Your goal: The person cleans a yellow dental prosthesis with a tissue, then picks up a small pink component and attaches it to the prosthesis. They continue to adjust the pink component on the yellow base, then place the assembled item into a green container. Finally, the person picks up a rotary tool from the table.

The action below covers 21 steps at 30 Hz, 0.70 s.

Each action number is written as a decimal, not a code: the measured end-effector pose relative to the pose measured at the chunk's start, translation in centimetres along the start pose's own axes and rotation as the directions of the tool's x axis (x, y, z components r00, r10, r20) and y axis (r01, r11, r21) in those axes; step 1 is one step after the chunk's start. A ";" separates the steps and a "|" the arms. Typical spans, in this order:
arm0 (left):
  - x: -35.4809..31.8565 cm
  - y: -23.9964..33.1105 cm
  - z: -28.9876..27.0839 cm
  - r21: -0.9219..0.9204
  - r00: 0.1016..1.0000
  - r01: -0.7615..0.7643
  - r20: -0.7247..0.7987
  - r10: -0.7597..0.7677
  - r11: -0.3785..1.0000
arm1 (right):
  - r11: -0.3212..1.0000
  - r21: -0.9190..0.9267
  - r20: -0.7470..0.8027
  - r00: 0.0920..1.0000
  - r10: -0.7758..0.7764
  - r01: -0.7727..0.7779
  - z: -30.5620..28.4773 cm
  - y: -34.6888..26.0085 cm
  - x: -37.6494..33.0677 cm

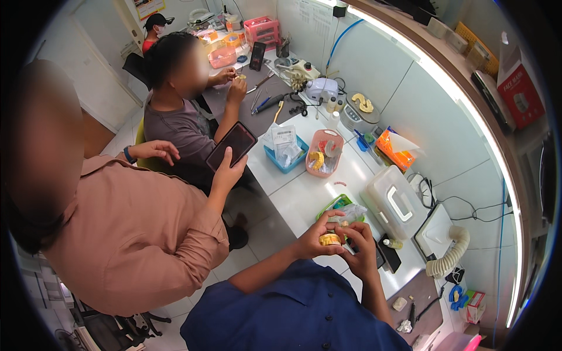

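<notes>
Yellow dental cast (329, 239) is pinched between both hands, left hand (313, 234) and right hand (358, 248) clamped on it together, just in front of the green tray (335, 203) on the white surface (304, 196).

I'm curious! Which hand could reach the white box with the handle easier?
Probably the right hand: it is nearer the white box; the left hand cradles the yellow tooth model.

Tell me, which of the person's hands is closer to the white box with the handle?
Right. The right hand is just below-left of the white box; the left hand is farther left.
</notes>
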State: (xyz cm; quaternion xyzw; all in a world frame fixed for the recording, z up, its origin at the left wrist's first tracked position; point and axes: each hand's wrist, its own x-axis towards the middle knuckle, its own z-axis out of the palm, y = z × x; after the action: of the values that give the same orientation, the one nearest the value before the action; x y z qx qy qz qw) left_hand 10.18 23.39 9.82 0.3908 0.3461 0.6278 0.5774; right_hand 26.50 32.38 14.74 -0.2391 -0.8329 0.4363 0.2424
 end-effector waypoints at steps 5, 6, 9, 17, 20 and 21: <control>0.7 -0.6 0.0 0.070 1.000 0.028 -0.005 -0.028 0.997 | 0.998 -0.054 0.055 0.998 -0.013 0.016 -0.1 1.1 -0.5; 0.8 -0.8 0.0 0.016 0.998 0.067 -0.016 -0.067 0.998 | 0.995 -0.098 0.049 0.998 -0.029 0.033 -0.2 1.2 -0.4; 1.3 -1.1 0.5 -0.068 0.994 0.092 -0.056 -0.096 0.993 | 0.989 -0.145 0.018 0.999 -0.035 0.037 -0.5 0.8 -0.2; 2.6 -3.8 -0.2 0.011 0.988 0.144 -0.048 -0.144 0.989 | 0.990 -0.008 -0.021 0.989 0.143 -0.143 -0.7 1.8 -0.7; 2.6 -4.3 0.2 -0.058 0.987 0.153 -0.037 -0.155 0.987 | 0.990 -0.054 -0.055 0.990 0.129 -0.132 -0.5 2.9 -1.2; 2.6 -4.4 0.2 -0.043 0.987 0.151 -0.047 -0.153 0.988 | 0.989 -0.081 -0.064 0.991 0.119 -0.124 -0.4 3.1 -1.3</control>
State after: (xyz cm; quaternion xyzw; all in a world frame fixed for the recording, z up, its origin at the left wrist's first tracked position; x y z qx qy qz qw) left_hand 12.28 26.37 6.30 0.3361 0.3771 0.5982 0.6221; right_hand 28.33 33.42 12.08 -0.3122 -0.8272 0.4070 0.2295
